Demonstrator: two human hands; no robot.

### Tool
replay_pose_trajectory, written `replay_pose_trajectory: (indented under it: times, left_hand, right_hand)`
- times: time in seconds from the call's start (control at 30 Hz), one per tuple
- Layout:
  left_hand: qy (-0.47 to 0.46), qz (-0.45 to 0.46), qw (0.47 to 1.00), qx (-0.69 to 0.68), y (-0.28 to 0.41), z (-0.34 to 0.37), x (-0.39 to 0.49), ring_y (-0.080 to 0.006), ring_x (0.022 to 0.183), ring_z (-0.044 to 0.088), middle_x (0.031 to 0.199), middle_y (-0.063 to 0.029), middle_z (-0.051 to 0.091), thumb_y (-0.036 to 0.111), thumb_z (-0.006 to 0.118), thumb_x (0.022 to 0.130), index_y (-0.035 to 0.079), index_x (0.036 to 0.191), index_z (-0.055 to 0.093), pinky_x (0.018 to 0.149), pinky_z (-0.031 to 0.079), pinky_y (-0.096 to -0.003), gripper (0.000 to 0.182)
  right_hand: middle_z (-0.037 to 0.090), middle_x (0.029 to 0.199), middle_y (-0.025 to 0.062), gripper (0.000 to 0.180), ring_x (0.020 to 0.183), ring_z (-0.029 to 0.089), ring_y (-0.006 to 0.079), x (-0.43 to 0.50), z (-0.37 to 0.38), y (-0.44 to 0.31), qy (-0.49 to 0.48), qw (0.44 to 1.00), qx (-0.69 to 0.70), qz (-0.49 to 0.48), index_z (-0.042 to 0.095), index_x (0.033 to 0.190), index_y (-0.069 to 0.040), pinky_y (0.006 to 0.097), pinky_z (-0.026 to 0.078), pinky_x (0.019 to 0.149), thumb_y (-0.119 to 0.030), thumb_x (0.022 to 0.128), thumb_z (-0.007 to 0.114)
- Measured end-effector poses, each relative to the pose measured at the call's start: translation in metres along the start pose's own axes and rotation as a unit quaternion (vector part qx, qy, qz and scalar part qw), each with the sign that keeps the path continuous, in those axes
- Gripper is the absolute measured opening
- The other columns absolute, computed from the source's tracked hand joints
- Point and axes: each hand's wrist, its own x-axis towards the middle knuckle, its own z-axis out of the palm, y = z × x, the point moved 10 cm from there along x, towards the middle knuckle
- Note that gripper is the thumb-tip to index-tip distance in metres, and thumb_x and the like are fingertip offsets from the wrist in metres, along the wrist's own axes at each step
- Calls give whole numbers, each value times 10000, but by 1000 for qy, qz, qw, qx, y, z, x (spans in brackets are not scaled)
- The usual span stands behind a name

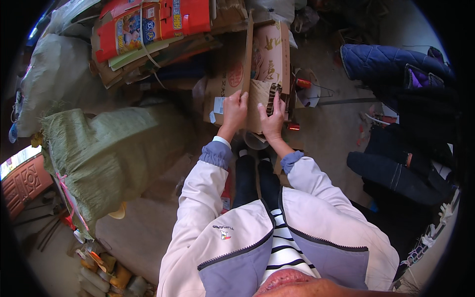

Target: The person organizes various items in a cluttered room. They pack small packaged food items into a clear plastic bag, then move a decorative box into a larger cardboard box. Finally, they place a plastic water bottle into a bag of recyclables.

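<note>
An open cardboard box [222, 85] with a red printed seal and a white label stands in front of my feet. My left hand [235, 107] grips the near end of its upright cardboard flap [248, 55]. Inside, flattened cardboard [267, 55] with gold lettering stands next to a folded piece of corrugated cardboard [259, 91]. My right hand [274, 117] pinches that corrugated piece at its ridged edge, thumb on the flat face and fingers at the right side. The bottom of the box is hidden by its contents.
A tied stack of flattened cartons [144, 33] rises at the upper left. Below it lies a bulging green woven sack [111, 148]. Dark clothes [400, 163] and a blue quilted jacket [393, 63] hang at the right. A red can [303, 83] lies beside the box.
</note>
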Motion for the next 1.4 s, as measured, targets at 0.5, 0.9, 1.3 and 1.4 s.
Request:
replay_pose_trajectory:
  times: [0.5,0.9,1.3,1.4]
  left_hand:
    - [-80,48,992,87,-15,-25,39,-68,605,381,592,-55,431,212,641,952,-48,835,616,511,358,-309,287]
    - [-126,118,972,156,29,-28,32,-358,584,498,650,-231,516,197,636,950,-19,859,607,518,384,-433,236]
    - [-97,79,974,187,35,-38,103,-391,1052,661,1100,-225,697,340,578,988,111,1374,556,885,518,-450,450]
    - [-127,-23,992,14,28,-21,101,-375,1190,604,1268,-264,626,378,615,969,27,1455,446,1004,459,-412,623]
  right_hand:
    - [559,1370,252,694,1252,568,295,19,-70,73,-51,959,228,163,419,1461,28,378,451,1034,-276,908,706]
    - [627,681,116,213,596,581,190,-6,1,58,-191,956,170,148,625,955,41,373,470,585,-138,848,583]
    - [633,757,310,236,767,620,518,41,28,-10,-26,988,128,88,559,952,29,569,511,690,-201,927,508]
    - [627,782,337,254,822,614,530,62,27,-4,-39,987,110,110,551,884,38,589,497,745,-206,927,496]
